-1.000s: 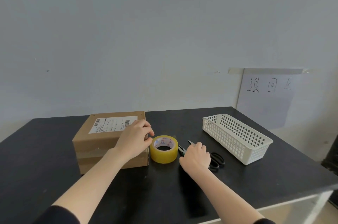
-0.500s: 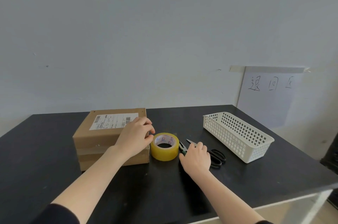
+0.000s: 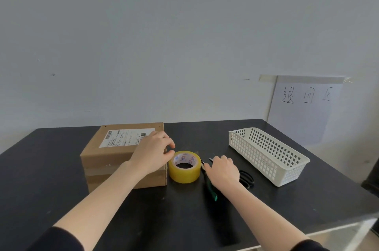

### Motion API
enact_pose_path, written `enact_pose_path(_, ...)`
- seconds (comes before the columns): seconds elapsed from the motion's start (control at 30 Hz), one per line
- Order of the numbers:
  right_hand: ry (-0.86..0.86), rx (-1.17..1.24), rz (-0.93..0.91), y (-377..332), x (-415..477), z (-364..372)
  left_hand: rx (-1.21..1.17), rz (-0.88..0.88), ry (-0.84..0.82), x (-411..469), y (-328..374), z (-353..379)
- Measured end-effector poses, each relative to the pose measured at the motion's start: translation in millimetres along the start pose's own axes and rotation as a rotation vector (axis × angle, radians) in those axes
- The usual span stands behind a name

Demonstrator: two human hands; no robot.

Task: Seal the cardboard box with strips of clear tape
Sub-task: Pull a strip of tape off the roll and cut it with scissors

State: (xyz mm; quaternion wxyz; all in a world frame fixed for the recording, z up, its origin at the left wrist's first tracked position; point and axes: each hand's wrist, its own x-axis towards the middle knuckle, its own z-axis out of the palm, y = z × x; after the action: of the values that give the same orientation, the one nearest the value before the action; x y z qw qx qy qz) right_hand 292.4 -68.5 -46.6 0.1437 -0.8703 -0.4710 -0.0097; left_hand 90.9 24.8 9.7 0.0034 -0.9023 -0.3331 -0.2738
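A cardboard box [image 3: 114,156] sits on the black table [image 3: 41,179] in the lower left-centre of the frame, with a white shipping label [image 3: 125,137] on its top face. Just to the right of the box, touching or nearly touching its right side, a roll of clear tape [image 3: 184,166] lies flat with its core facing up.

The left hand [image 3: 152,153] lies over the right near corner of the box, palm down, fingers curled and bunched together at the edge beside the roll. Its fingertips are close to the roll's upper left rim; whether they pinch a loose tape end cannot be told. The hand holds nothing that can be seen clearly.

The right hand [image 3: 223,170] rests palm down on the table just right of the roll, fingers loosely bent, its fingertips near the roll's right side but apart from it. Under and beside this hand lies a green-handled tool [image 3: 212,191], its handle running toward the lower edge of the frame; whether the hand grips it cannot be told. Black scissors [image 3: 247,179] show just right of the hand.

A white perforated basket [image 3: 266,154] stands further right, well apart from both hands. A paper sheet [image 3: 303,109] with handwritten characters is taped to the wall at the right.
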Motion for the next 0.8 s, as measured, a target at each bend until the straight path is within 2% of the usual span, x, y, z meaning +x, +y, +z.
enact_pose_path(0.23, -0.008, 0.15, -0.113, 1.9, 31.9, -15.0, -0.01, 0.021, -0.008, 26.4, 3.4, -2.9)
enact_pose_path(0.5, -0.117, 0.243, -0.287, 2.9, 63.3, -4.8, -0.044, 0.015, -0.097, 55.5, 6.1, 5.2)
enact_pose_path(0.8, -0.233, 0.309, -0.303, -6.1, 85.1, 11.8, -0.04, 0.022, -0.228, 74.9, 4.3, 18.3)
